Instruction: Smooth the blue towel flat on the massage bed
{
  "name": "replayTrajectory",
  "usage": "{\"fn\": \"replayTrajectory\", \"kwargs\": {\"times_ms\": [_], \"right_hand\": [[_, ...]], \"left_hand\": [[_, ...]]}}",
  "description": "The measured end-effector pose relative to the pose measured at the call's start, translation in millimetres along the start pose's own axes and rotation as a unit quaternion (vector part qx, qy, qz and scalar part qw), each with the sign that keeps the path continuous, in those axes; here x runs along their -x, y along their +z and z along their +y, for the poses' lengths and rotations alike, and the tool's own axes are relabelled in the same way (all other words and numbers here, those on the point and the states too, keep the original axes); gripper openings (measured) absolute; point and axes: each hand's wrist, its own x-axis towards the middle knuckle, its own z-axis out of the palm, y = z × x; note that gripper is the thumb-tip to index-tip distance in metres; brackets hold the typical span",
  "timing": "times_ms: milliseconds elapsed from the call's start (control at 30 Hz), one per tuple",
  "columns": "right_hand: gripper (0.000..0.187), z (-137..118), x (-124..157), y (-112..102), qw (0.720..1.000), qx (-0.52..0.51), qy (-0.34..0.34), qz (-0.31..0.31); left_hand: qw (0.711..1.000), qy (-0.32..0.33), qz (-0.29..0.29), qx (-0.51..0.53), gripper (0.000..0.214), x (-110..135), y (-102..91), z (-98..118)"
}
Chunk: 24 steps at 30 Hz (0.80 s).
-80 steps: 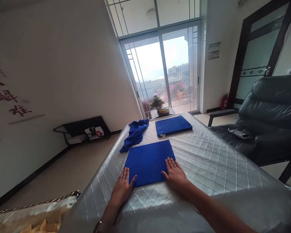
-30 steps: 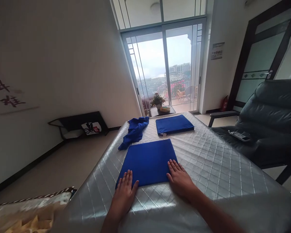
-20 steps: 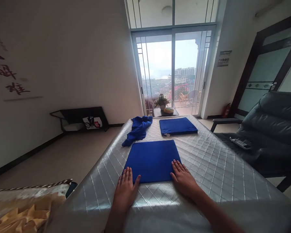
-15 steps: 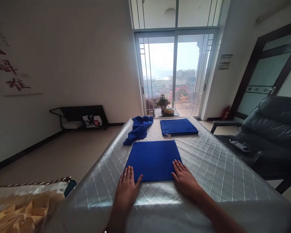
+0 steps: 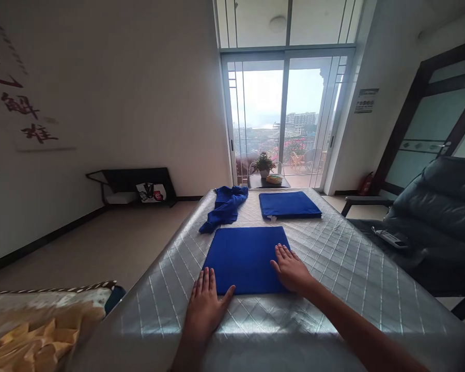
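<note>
Head view: from my remote seat I look down over two bare hands at a bed-like surface under a silver quilted cover (image 5: 352,279).
Left hand (image 5: 206,306): laid palm down at the near left corner of the nearest cloth, fingers on its left edge, thumb out along the near edge; it grasps nothing that I can see.
Right hand (image 5: 293,269): flat across the right edge of the same cloth, fingers extended, likewise released.
Folded blue cloth (image 5: 246,258): smooth and roughly rectangular, lying flat on the silver cover between my two hands and touched by both.
Blue folded stack (image 5: 289,203): beyond it and to the right, layered at its right side, with a white tag (image 5: 272,218) at the near edge.
Crumpled blue cloth (image 5: 225,206): loosely bunched at far left, near the cover's edge.
Sliding glass door (image 5: 256,108): behind everything; before it I see a potted plant (image 5: 264,164) and a yellowish packet (image 5: 274,179) on a small dark table (image 5: 258,183).
Black armchair (image 5: 445,191): to the right, a pale device (image 5: 389,237) resting on its seat.
</note>
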Motion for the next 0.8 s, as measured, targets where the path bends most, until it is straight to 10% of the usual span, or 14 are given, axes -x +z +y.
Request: {"fn": "replayTrajectory", "kwargs": {"times_ms": [233,800], "right_hand": [[0.072,-8.8,-41.7,16.1,0.998,-0.03,0.044,0.018],[0.07,-0.5,-40.8,28.0,0.997,-0.066,0.023,0.03]], "left_hand": [[1.0,0.008,0.002,-0.022,0.106,0.6,1.4,-4.4],[0.998,-0.019,-0.024,-0.046,0.099,2.2,-8.3,-5.9]]}}
